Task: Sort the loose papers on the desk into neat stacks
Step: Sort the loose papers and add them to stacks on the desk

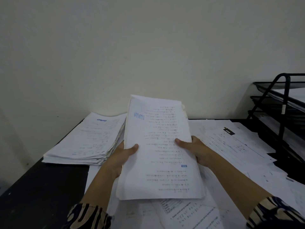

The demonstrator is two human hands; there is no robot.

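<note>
Your work surface is a dark desk (41,187) set against a pale wall. Take the stamped stack (87,141), marked "APPROVED" in blue, as your landmark at the desk's far left. Right of that stack, loose sheets (234,146) overlap untidily. Further right of it, a black wire tray rack (280,113) holds papers.

We see a bundle of matt white paper (158,146), printed, its edges slightly ragged. The far-left stack (85,141) is paper too, with rough, uneven edges. The counter (38,184) looks dark and matt, perhaps laminate. The right tray rack (280,103) is black metal mesh. The sleeves (89,215) are patterned cloth.
</note>
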